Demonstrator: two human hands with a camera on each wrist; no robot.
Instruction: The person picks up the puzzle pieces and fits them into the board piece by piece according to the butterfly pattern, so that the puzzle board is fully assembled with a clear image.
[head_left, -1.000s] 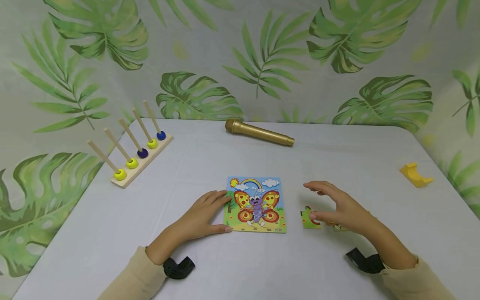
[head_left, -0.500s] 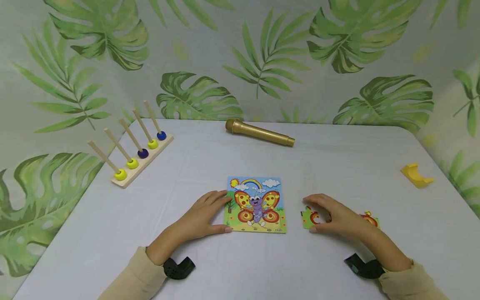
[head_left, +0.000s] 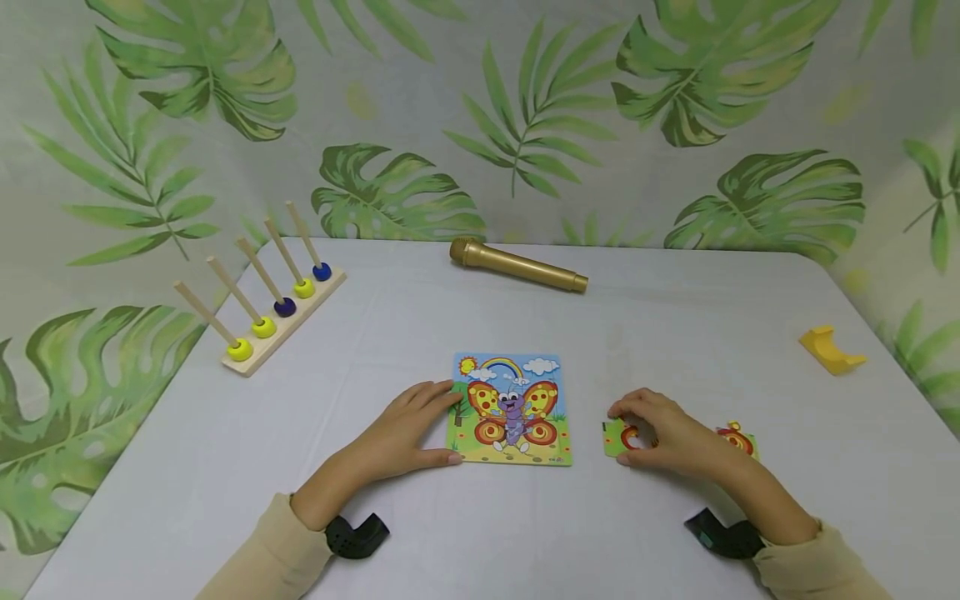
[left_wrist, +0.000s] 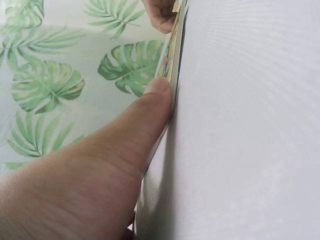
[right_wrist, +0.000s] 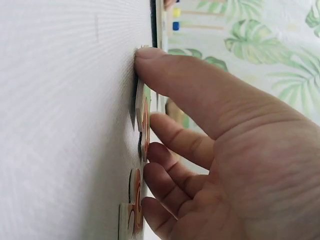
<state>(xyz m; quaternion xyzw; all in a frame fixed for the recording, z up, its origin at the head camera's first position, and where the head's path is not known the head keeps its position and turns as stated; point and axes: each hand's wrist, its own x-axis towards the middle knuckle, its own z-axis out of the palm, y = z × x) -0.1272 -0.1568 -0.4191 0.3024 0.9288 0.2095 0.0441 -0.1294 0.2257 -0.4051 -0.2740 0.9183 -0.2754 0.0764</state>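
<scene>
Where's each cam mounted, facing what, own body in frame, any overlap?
Head: on head, forward-down at table and butterfly board; left hand, right hand, sleeves.
Left wrist: on wrist, along butterfly board edge; left thumb, right hand.
Right wrist: on wrist, low across puzzle piece; right thumb, fingers.
Head and left wrist share butterfly board.

Looks smooth and printed on the square butterfly puzzle board [head_left: 516, 417]; shows pale, wood-like edges on the green-and-red interlocking puzzle piece [head_left: 616, 438]. Resembles bare, matt wood in the pale five-peg rack [head_left: 285, 327], smooth paint on its round yellow beads [head_left: 263, 328]. Looks satiny and metallic on the long gold microphone [head_left: 519, 265]; matt, like plastic, on the yellow curved block [head_left: 831, 353]. Appears as white cloth over the counter [head_left: 480, 533].
</scene>
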